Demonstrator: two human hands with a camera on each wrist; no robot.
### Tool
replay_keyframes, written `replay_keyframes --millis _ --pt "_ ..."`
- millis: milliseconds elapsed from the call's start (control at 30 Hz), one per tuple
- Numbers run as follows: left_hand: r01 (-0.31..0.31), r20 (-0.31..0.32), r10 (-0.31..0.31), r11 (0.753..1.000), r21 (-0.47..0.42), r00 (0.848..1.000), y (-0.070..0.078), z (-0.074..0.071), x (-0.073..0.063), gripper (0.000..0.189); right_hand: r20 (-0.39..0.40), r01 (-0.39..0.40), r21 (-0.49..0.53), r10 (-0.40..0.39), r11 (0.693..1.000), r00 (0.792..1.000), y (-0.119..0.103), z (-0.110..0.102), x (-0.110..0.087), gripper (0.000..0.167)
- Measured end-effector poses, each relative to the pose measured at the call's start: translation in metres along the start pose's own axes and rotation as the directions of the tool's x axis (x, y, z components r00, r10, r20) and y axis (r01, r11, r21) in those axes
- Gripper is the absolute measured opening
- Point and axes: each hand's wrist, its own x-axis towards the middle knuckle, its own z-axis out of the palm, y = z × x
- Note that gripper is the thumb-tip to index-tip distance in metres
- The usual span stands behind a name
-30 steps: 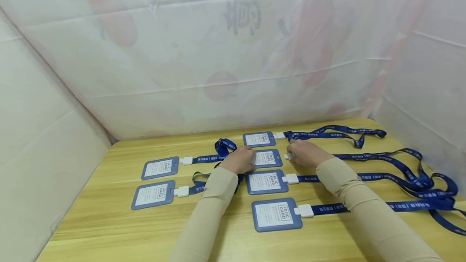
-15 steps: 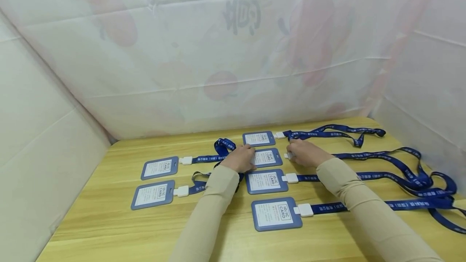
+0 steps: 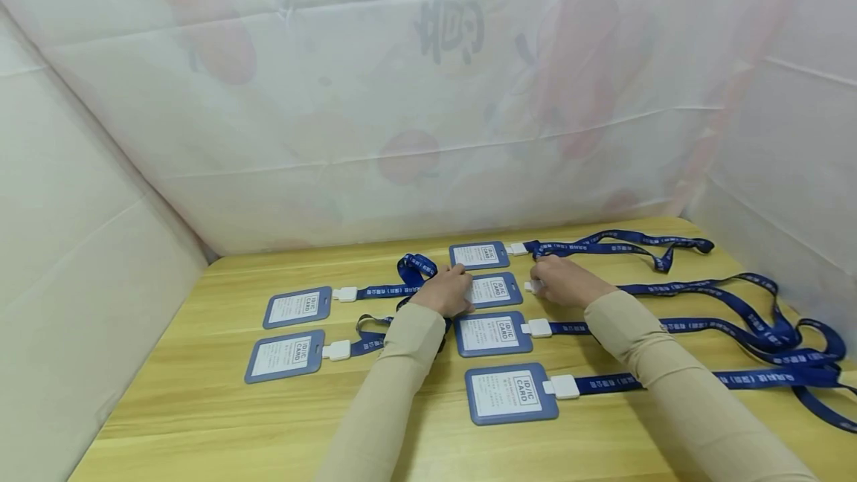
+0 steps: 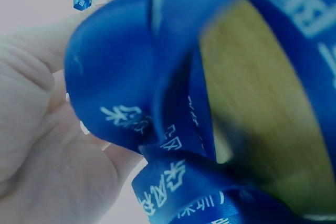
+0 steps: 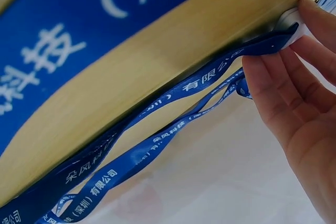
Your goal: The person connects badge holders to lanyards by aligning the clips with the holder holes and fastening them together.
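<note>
Blue-framed with a white card face, head view: gripped badge holder flat on wood-grain tabletop, second from the back in right column of four. Held at left end by left hand, fingers curled on the edges. White clip pinched in right hand, just beside slotted end of same holder; cannot tell whether joined to it. Also in right column: rearmost holder, third holder and nearest holder, each linked to own clip, with straps trailing right. In left column: upper holder and lower holder, straps running right, partly hidden by left hand and beige sleeve. Behind table: white printed cloth.

Left wrist view: shows left hand at left, beside large loop of blue strap with white characters. Fingertips hidden; cannot verify hold from this angle.

Right wrist view: shows thumb and fingers of right hand closed on white clip at end of blue lanyard, twisted and running toward lower left. Across upper left, close to lens: wide printed band.
</note>
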Motion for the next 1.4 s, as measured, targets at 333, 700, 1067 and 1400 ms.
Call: replay_keyframes --millis 333,700,1067,1400 --pt "0.001 0.014 -0.001 1.000 0.014 1.000 0.0000 0.0008 0.0004 0.049 -0.006 0.022 -0.035 -0.022 0.999 1.000 0.0011 0.0012 0.0008 0.021" --pt "0.010 0.011 -0.010 1.000 -0.008 1.000 -0.0008 0.0021 -0.0005 0.047 -0.034 0.068 -0.047 -0.070 0.997 0.997 -0.0021 0.0040 0.0015 0.020" --pt "0.014 0.009 -0.014 1.000 0.002 1.000 0.0001 0.0019 0.0015 0.049 -0.058 0.091 -0.050 -0.094 0.995 0.994 -0.0030 0.0049 0.0029 0.019" --pt "0.009 -0.004 -0.009 1.000 0.006 1.000 -0.0013 0.0019 0.0024 0.048 -0.059 0.090 -0.068 -0.094 0.994 0.994 -0.0054 0.0031 0.0049 0.019"
